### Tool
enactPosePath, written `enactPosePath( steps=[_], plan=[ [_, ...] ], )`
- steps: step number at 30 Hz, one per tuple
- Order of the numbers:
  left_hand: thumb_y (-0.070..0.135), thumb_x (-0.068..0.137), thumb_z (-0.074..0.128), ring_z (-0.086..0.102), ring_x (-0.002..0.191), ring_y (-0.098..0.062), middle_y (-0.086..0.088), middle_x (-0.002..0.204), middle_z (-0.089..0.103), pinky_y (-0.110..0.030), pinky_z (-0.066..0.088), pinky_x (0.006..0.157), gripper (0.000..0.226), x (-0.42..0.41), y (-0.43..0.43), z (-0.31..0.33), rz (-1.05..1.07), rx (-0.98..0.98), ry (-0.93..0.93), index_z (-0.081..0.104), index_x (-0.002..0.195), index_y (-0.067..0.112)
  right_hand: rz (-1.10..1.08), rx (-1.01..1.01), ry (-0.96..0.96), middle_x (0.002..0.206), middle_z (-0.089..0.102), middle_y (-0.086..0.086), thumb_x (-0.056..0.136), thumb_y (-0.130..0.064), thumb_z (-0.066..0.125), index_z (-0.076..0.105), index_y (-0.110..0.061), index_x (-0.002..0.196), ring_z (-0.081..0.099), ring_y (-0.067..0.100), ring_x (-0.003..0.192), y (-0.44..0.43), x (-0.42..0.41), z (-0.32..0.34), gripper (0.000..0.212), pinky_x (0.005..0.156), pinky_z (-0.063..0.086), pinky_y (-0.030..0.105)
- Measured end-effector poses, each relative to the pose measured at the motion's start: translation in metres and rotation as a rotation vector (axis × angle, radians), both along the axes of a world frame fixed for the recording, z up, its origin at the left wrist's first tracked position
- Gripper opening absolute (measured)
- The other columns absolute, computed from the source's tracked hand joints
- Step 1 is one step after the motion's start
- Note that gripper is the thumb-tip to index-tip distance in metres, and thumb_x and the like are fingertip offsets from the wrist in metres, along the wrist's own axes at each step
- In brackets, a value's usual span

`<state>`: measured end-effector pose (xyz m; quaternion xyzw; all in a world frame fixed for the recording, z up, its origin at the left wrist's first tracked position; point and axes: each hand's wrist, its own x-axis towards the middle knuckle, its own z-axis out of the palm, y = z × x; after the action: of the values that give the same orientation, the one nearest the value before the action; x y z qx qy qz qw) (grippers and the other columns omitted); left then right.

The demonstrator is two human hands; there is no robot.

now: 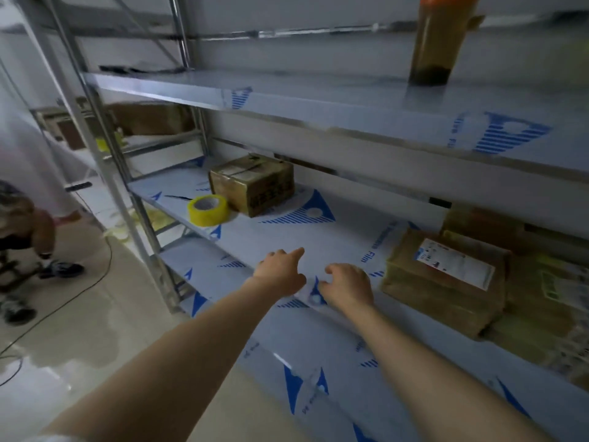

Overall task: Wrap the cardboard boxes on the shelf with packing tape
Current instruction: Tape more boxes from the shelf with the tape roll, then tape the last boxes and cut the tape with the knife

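1. Two bare arms come in from 6 o'clock and reach over the middle shelf point(334, 237), which is covered in white film with blue marks.
2. The left hand point(280, 272) holds nothing, and one finger sticks out toward 1 o'clock. The right hand point(348, 286) is just beside it, not touching. It holds nothing and its fingers are loosely bent.
3. At 3 o'clock from the right hand sits a brown labelled box point(446, 283) with a white sticker on top. More boxes past it are blurry and cut off.
4. From the hands toward 11 o'clock the shelf is bare, up to the yellow tape roll point(208, 209) near the front edge. A small box point(255, 183) sits right behind the roll. I cannot tell if they touch.
5. The upper shelf point(318, 100) hangs over everything. A brown bottle point(436, 43) on it is cut off at the top.
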<state>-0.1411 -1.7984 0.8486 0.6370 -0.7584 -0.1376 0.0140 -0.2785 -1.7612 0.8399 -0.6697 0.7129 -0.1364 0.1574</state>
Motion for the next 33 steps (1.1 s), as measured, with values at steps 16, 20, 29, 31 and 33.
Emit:
enactPosePath(
  steps=[16, 20, 29, 31, 33],
  plan=[
    [0.032, 0.094, 0.047, 0.021, 0.141, -0.027, -0.007, 0.149, 0.035, -0.046, 0.004, 0.118, 0.059, 0.227, -0.148, 0.032, -0.123, -0.256, -0.325, 0.026, 0.148, 0.032, -0.062, 0.017, 0.081, 0.131, 0.056, 0.008, 0.09, -0.028, 0.049, 0.059, -0.017, 0.124, 0.048, 0.028, 0.122, -0.182, 0.203, 0.021, 0.038, 0.1, 0.029, 0.032],
    [0.031, 0.094, 0.048, 0.026, 0.139, -0.026, -0.005, 0.146, 0.039, -0.044, 0.011, 0.118, 0.057, 0.252, -0.194, 0.031, -0.125, -0.269, -0.278, 0.027, 0.148, 0.031, -0.111, 0.02, 0.028, 0.125, 0.059, 0.01, 0.088, -0.029, 0.051, 0.062, -0.016, 0.116, 0.05, 0.03, 0.118, -0.228, 0.22, 0.024, 0.033, 0.102, 0.03, 0.036],
    [0.029, 0.094, 0.048, 0.033, 0.135, -0.027, -0.004, 0.144, 0.042, -0.039, 0.028, 0.111, 0.055, 0.273, -0.329, 0.04, -0.165, -0.29, -0.221, 0.032, 0.146, 0.03, -0.279, 0.006, -0.138, 0.13, 0.052, 0.015, 0.098, -0.03, 0.046, 0.04, -0.011, 0.137, 0.054, 0.03, 0.115, -0.35, 0.228, 0.034, 0.045, 0.085, 0.045, 0.035],
    [0.03, 0.093, 0.048, 0.039, 0.13, -0.027, -0.005, 0.138, 0.047, -0.037, 0.037, 0.103, 0.051, 0.277, -0.361, 0.039, -0.159, -0.284, -0.19, 0.039, 0.143, 0.029, -0.3, 0.062, -0.185, 0.134, 0.05, 0.015, 0.099, -0.036, 0.043, 0.035, -0.011, 0.142, 0.052, 0.03, 0.119, -0.371, 0.23, 0.031, 0.05, 0.089, 0.045, 0.036],
    [0.03, 0.092, 0.048, 0.04, 0.127, -0.026, -0.004, 0.134, 0.049, -0.037, 0.042, 0.097, 0.048, 0.281, -0.391, 0.037, -0.138, -0.262, -0.137, 0.044, 0.139, 0.027, -0.334, 0.065, -0.243, 0.135, 0.05, 0.014, 0.098, -0.042, 0.043, 0.037, -0.011, 0.142, 0.052, 0.029, 0.12, -0.39, 0.234, 0.025, 0.054, 0.091, 0.045, 0.035]
  ],
)
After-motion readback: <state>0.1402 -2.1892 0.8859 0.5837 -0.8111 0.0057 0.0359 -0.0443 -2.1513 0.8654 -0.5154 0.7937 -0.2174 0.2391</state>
